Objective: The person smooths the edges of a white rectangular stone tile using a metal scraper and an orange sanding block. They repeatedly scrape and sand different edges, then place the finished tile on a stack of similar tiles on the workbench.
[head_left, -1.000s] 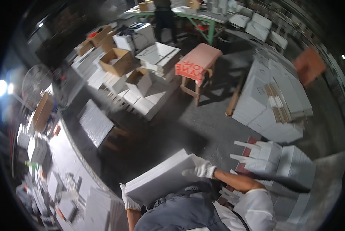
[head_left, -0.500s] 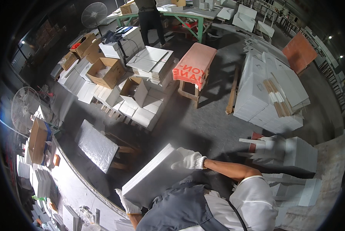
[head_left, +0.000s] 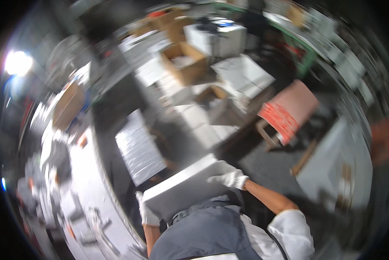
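Against my apron I carry a stack of flat white boards (head_left: 181, 190), its long pale edge facing away from me. My gloved left hand (head_left: 148, 211) grips the stack's left end. The gloved right hand (head_left: 230, 177) clasps its right end, fingers lying over the board face. Beyond the stack, to the left, is a stand topped with a shiny plastic-wrapped slab (head_left: 139, 147). The undersides of both hands are hidden.
A long white worktable (head_left: 90, 173) curves along my left, with clutter on it. Ahead stand open cardboard boxes (head_left: 183, 65) on white stacks. A bench with a red-orange cloth (head_left: 285, 112) is farther right, near a large pale stack (head_left: 333, 164). The picture is motion-blurred.
The view has swung left, so the surroundings have shifted right in the picture. Both hands keep hold of the board stack, which now sits at a flatter angle.
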Demonstrator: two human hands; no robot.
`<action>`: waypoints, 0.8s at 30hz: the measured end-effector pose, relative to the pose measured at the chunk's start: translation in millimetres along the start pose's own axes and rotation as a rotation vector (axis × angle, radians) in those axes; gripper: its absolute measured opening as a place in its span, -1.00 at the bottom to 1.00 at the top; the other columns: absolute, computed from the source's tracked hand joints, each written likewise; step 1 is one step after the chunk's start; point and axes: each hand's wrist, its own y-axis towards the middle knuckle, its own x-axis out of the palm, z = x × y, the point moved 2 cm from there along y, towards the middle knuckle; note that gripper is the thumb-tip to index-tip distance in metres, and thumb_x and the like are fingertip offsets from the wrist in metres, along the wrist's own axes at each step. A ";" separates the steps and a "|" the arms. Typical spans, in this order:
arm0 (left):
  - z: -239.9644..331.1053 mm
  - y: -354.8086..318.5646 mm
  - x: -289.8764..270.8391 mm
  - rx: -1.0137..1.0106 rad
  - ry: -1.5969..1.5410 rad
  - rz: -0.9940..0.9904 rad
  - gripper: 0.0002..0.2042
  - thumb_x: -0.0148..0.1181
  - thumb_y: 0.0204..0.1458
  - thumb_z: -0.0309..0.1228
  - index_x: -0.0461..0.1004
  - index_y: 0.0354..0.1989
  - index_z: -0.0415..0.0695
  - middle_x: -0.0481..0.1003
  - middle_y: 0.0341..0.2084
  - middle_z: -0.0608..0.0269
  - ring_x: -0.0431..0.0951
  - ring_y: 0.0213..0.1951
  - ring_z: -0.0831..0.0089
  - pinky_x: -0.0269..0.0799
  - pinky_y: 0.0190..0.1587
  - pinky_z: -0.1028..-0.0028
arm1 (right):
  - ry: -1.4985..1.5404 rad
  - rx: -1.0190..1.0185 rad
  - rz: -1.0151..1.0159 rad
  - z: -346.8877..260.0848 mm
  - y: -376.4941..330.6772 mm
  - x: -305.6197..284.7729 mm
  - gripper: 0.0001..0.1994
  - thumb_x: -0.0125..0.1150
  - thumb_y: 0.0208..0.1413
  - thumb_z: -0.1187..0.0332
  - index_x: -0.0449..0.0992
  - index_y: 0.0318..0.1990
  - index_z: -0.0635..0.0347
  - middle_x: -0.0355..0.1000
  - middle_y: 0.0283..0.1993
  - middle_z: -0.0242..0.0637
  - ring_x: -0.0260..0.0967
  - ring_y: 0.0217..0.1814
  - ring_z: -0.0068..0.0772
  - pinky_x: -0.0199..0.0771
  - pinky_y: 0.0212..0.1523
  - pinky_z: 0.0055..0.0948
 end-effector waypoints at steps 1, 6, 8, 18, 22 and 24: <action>1.9 8.6 6.2 0.010 -0.023 0.101 -0.25 -0.22 0.27 0.29 0.44 0.18 -0.22 0.58 -0.01 0.06 0.59 -0.03 0.15 0.49 0.09 0.24 | 0.090 -0.005 -0.065 -1.4 16.5 -11.2 -0.45 0.41 0.11 0.11 0.43 0.15 0.25 0.52 0.03 -0.17 0.49 -0.01 -0.36 0.50 0.00 -0.33; 11.9 21.5 14.7 -0.007 0.160 0.711 -0.23 0.03 0.16 0.33 0.45 0.19 -0.18 0.50 0.08 0.12 0.49 0.06 0.32 0.41 0.11 0.33 | 0.429 0.166 0.023 5.9 69.5 -15.5 -0.57 0.19 0.15 0.60 0.38 0.20 0.29 0.46 -0.09 -0.33 0.43 -0.36 -0.47 0.47 -0.28 -0.57; 16.2 24.8 21.7 -0.012 0.202 0.751 -0.16 0.10 0.08 0.38 0.43 0.22 -0.19 0.44 0.15 0.10 0.41 0.12 0.38 0.35 0.15 0.34 | 0.223 0.140 -0.006 24.5 93.0 -20.9 -0.68 0.19 0.18 0.54 0.44 0.10 0.26 0.41 -0.23 -0.40 0.36 -0.46 -0.54 0.39 -0.39 -0.60; 57.9 19.7 16.0 0.092 0.008 0.434 -0.05 -0.09 0.06 0.48 0.34 0.30 -0.18 0.43 0.16 0.12 0.38 0.18 0.29 0.28 0.26 0.32 | -0.208 0.044 -0.054 75.3 170.0 -4.9 -0.83 0.25 0.28 0.32 0.69 -0.29 0.19 0.27 -0.75 -0.63 0.07 -0.82 -0.79 0.09 -0.78 -0.73; 95.3 28.3 -28.9 0.081 0.042 0.443 -0.11 -0.06 0.12 0.41 0.32 0.33 -0.17 0.38 0.23 0.15 0.31 0.24 0.43 0.20 0.32 0.39 | -0.198 0.276 -0.060 16.6 208.4 35.8 -0.72 0.39 0.19 0.14 0.69 -0.23 0.20 0.53 -0.49 -0.54 0.27 -0.62 -0.76 0.30 -0.62 -0.67; 112.2 32.9 -57.6 0.025 -0.042 0.448 -0.19 0.05 0.13 0.34 0.37 0.27 -0.17 0.42 0.16 0.19 0.34 0.18 0.44 0.23 0.28 0.37 | -0.147 0.514 -0.245 -8.5 228.3 63.2 -0.79 0.24 0.26 0.39 0.57 -0.05 0.34 0.58 -0.21 -0.36 0.46 -0.31 -0.58 0.48 -0.34 -0.64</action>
